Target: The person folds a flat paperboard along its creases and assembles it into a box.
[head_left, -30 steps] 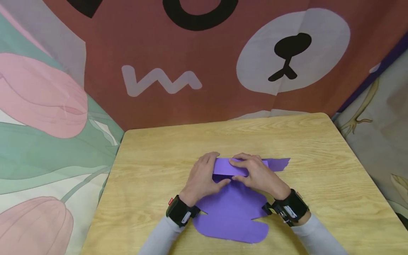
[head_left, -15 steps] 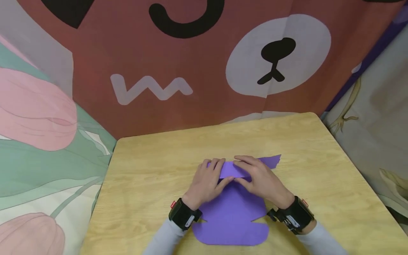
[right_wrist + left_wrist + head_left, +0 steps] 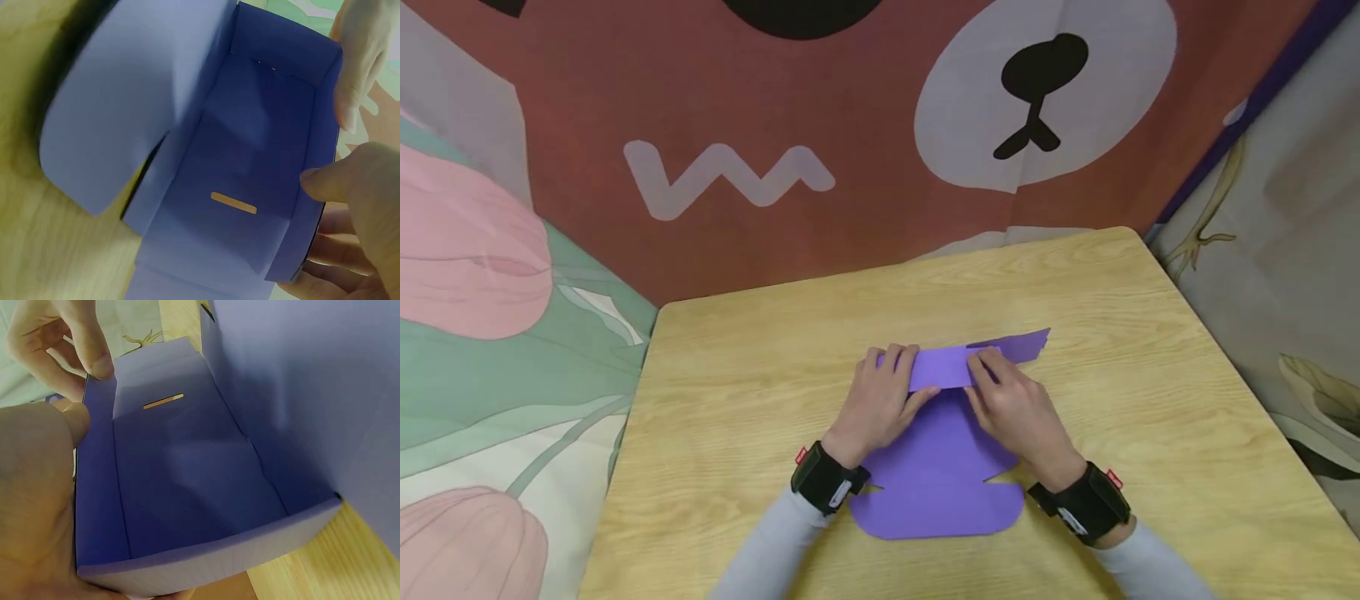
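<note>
A partly folded purple cardboard box (image 3: 936, 467) lies on the table, its rounded, notched flap nearest the person. Along its far side a narrow panel (image 3: 942, 368) is folded up. My left hand (image 3: 876, 404) grips the left end of this panel, fingers over the far side and thumb at the near edge. Near the right end my right hand (image 3: 1022, 412) pinches the panel's edge between thumb and curled fingers. Beyond that hand, an end flap (image 3: 1028, 343) sticks out to the right. Inside, a narrow slot (image 3: 233, 202) shows in the right wrist view, and the left end wall (image 3: 212, 553) stands raised in the left wrist view.
The wooden table (image 3: 745, 358) extends around the box on all sides. Behind it hangs a brown cloth (image 3: 715, 250) with a bear's features. Flower-patterned cloths (image 3: 467, 367) flank the table. Each wrist carries a black strapped device (image 3: 829, 479).
The right hand's fingers, spread over the panel before, have drawn in and shifted right to pinch it near its right end. My left hand keeps its grip. The head view has shifted.
</note>
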A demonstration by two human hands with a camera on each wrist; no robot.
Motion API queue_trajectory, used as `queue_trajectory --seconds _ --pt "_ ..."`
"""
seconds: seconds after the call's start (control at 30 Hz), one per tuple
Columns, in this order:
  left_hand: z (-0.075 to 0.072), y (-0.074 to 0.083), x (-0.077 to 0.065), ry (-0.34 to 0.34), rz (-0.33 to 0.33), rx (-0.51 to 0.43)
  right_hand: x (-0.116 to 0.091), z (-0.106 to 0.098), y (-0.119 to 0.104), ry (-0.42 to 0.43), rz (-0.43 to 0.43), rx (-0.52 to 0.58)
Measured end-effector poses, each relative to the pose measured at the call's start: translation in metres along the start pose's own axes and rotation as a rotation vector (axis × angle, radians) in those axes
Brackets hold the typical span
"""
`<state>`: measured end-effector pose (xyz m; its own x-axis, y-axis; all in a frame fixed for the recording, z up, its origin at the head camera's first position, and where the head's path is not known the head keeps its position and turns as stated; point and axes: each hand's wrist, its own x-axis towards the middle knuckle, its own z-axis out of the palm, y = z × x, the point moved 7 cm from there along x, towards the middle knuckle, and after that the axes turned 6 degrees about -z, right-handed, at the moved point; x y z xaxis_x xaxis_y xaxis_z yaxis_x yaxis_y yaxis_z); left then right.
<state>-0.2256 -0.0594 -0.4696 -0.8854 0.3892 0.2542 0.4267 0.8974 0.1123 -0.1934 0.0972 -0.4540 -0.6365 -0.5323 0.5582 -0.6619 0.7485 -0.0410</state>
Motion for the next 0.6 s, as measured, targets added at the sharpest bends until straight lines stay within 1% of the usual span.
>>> queue_trajectory --seconds 0.1,0.17,0.27,0.37,0.47,0.6 --pt "0.000 0.002 0.001 0.014 -0.001 0.002 -0.002 0.002 -0.001 0.018 0.015 -0.001" --pt "0.001 0.000 0.000 0.016 -0.008 0.014 -0.003 0.008 -0.002 0.026 0.034 0.023" --pt "0.001 0.002 0.001 0.013 -0.004 0.018 -0.007 0.015 0.005 0.058 0.107 0.100" --pt "0.000 0.004 0.002 0.016 0.003 0.018 -0.011 0.019 0.013 0.108 0.178 0.198" --pt "0.000 0.004 0.002 0.021 0.002 0.024 -0.012 0.023 0.016 0.155 0.212 0.279" --pt "0.000 0.001 0.000 0.018 -0.011 0.025 -0.012 0.031 0.015 0.172 0.276 0.360"
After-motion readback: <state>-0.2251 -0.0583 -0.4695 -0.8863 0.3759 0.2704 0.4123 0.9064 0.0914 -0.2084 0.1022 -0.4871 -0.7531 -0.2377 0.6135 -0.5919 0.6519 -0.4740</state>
